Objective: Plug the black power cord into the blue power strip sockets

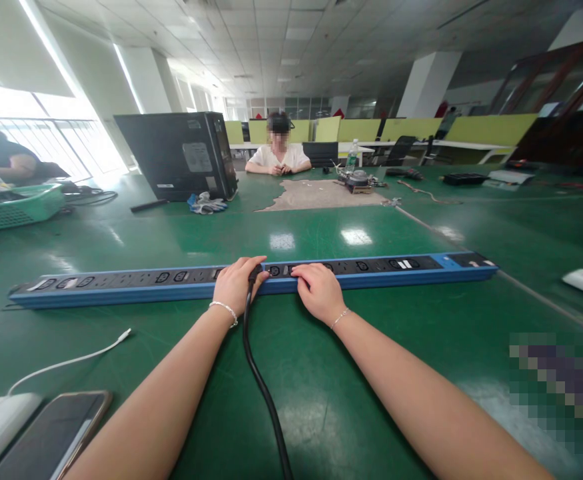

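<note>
A long blue power strip (396,275) with a black face and several sockets lies across the green table in front of me. My left hand (234,285) is closed around a black power plug (254,272) at the strip's middle. From that plug a thick black cable (261,380) runs down toward me. Just to the right, my right hand (318,290) is closed on the strip, its bent fingers on the socket face and the thumb near the front edge. How far the plug sits in a socket is hidden by my left fingers.
At the lower left lie a phone (54,437), a white power bank (1,427) and a white cable (71,363). A green basket (26,215), a black computer case (171,157) and gloves (206,204) stand farther back. A person (278,157) sits opposite; another sits at far left.
</note>
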A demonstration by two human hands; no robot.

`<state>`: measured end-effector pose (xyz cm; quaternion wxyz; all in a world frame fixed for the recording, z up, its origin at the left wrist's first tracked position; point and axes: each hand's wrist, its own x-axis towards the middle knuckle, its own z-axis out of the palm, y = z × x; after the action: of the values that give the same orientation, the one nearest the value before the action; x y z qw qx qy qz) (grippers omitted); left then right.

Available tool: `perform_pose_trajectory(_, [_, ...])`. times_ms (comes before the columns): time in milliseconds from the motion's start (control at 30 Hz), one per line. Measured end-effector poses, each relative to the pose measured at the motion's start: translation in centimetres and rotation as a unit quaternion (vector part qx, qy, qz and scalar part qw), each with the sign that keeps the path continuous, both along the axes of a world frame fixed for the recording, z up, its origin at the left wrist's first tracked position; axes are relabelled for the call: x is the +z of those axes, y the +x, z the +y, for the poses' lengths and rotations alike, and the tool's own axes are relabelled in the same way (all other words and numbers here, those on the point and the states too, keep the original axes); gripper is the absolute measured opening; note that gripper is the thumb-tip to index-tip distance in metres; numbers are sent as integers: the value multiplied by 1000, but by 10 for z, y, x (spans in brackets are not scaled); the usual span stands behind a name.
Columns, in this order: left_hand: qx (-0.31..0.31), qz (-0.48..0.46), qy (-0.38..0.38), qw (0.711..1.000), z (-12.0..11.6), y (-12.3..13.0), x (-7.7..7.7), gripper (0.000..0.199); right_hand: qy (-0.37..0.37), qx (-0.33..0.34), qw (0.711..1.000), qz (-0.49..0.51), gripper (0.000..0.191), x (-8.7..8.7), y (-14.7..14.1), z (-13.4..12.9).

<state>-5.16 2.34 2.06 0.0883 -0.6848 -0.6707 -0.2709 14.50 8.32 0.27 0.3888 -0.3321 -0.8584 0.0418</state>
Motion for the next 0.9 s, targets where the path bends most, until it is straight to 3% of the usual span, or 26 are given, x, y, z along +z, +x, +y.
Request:
perform_pose_trajectory(400, [-12,-8,58,998,3,-4,-10,33,7,9,1000,-4,24,0,2,0])
perform_pose_trajectory(500, [-5,-75,117,990,7,-7,-13,31,8,8,1000,-3,24,-1,2,0])
perform_pose_trajectory(600, [58,-179,172,967,10,-13,-12,30,8,7,1000,-3,24,-1,2,1])
perform_pose_trajectory(767, [120,-236,147,953,5,-42,1,34,12,8,1000,-5,25,-2,2,3])
perform_pose_trajectory(867, [44,-235,103,966,-7,-75,13,33,14,6,1000,-4,25,-2,2,3])
perform_pose_trajectory(900, [46,-239,92,966,-12,-87,16,34,14,6,1000,-5,25,-2,2,3])
